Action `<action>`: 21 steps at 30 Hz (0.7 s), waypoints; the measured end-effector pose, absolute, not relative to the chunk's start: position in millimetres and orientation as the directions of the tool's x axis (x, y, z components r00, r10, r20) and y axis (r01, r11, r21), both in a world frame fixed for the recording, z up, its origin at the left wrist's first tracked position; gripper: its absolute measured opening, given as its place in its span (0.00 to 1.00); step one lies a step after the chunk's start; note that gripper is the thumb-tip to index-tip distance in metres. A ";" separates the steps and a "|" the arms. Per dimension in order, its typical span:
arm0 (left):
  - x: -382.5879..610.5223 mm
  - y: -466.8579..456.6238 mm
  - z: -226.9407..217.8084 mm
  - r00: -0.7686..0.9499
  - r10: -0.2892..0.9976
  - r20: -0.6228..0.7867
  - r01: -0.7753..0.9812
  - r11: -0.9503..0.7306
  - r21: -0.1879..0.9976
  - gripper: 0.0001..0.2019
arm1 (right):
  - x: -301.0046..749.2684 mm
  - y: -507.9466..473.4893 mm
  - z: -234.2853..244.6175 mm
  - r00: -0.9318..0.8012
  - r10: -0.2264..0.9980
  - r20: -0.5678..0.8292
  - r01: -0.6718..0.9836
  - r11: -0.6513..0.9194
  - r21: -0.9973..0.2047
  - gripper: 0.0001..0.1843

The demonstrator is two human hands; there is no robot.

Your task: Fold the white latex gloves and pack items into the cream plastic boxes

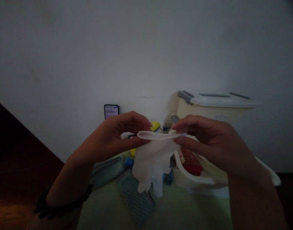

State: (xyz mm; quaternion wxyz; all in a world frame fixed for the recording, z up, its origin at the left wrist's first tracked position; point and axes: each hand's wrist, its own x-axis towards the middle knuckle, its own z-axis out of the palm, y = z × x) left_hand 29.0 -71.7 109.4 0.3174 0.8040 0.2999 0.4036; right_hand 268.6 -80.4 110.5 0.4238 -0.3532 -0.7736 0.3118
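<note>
A thin white disposable glove (153,159) hangs fingers-down in front of me. My left hand (113,137) pinches the left side of its cuff between thumb and fingers. The cuff's right side is pinched by my right hand (208,140), so the opening is stretched between the two hands. A dark beaded bracelet (62,204) sits on my left wrist.
Below lies a pale green surface (184,210) with grey mesh cloths (134,195), a white basin (199,179) holding a red item (191,161), and yellow and blue bottles behind the glove. A cream lidded bin (213,107) and a lit phone (111,111) stand against the white wall.
</note>
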 end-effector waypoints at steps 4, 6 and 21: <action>31.7 -75.1 109.8 0.593 0.697 0.402 0.271 -0.643 0.716 0.15 | 265.3 -81.5 110.0 -0.403 0.798 0.449 0.294 0.577 -0.762 0.07; 32.4 -76.2 110.6 0.630 0.680 0.376 0.278 -0.649 0.708 0.18 | 264.5 -81.8 110.3 -0.420 0.782 0.460 0.301 0.598 -0.743 0.06; 32.4 -62.2 100.7 0.494 0.757 0.428 0.533 -0.652 0.539 0.08 | 246.7 -70.0 96.8 -0.396 0.788 0.471 0.532 0.615 -0.582 0.05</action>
